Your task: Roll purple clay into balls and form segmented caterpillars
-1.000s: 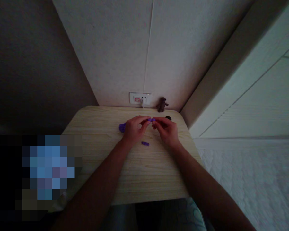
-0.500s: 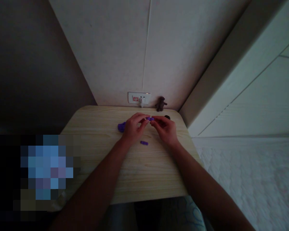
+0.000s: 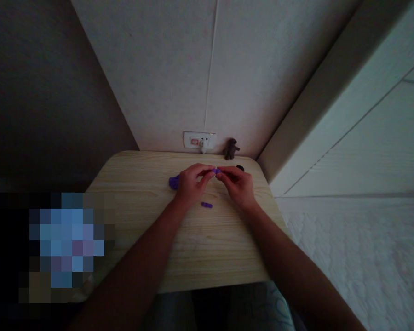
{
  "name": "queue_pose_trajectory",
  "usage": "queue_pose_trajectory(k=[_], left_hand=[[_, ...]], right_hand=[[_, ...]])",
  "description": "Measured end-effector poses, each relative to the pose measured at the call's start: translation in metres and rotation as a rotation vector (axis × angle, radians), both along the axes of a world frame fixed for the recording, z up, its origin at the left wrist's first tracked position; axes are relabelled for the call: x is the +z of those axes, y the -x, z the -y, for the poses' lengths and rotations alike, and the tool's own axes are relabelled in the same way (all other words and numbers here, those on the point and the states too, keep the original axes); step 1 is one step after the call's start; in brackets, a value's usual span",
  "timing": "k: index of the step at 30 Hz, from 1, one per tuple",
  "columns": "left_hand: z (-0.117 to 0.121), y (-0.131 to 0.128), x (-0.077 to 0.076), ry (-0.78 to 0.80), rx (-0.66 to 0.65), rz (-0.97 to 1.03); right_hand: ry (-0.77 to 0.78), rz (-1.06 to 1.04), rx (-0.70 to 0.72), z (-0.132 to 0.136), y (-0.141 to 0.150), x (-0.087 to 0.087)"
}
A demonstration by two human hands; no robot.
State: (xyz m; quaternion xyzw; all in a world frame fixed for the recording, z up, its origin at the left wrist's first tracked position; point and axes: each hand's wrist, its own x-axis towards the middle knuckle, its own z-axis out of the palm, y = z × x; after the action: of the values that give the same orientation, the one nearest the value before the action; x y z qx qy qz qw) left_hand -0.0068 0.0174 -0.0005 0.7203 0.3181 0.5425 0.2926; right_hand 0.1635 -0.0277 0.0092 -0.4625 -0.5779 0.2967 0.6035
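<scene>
Between my fingertips is a small purple piece of modelling clay [image 3: 216,171], held above the table. My left hand [image 3: 193,181] pinches its left end with thumb and fingers. From the other side my right hand [image 3: 237,183] pinches the right end, so both hands are closed on it. A larger purple clay lump [image 3: 174,182] lies left of my left hand, partly hidden by it. Nearer to me, a short bumpy purple clay strip [image 3: 207,205] rests on the table between my forearms.
The pale wooden table [image 3: 134,220] meets the wall at its far edge. A dark brown bear-like figure [image 3: 231,149] stands at the back, right of a wall socket [image 3: 199,139] with a plug. A dark round object [image 3: 240,168] shows behind my right hand. A quilted white surface [image 3: 359,257] lies to the right.
My fingertips have closed further over the purple clay piece, and less of it shows. The hands have barely shifted; the lump, strip and figure lie as before.
</scene>
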Motion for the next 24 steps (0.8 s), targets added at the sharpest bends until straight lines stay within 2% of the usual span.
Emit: queue_pose_trajectory(k=[11, 24], left_hand=[[0.0013, 0.0009, 0.0019, 0.006, 0.000, -0.019], [0.0015, 0.0007, 0.0030, 0.007, 0.014, -0.036]], right_hand=[[0.016, 0.004, 0.019, -0.0003, -0.0022, -0.0042], [0.035, 0.023, 0.007, 0.0014, -0.0001, -0.0002]])
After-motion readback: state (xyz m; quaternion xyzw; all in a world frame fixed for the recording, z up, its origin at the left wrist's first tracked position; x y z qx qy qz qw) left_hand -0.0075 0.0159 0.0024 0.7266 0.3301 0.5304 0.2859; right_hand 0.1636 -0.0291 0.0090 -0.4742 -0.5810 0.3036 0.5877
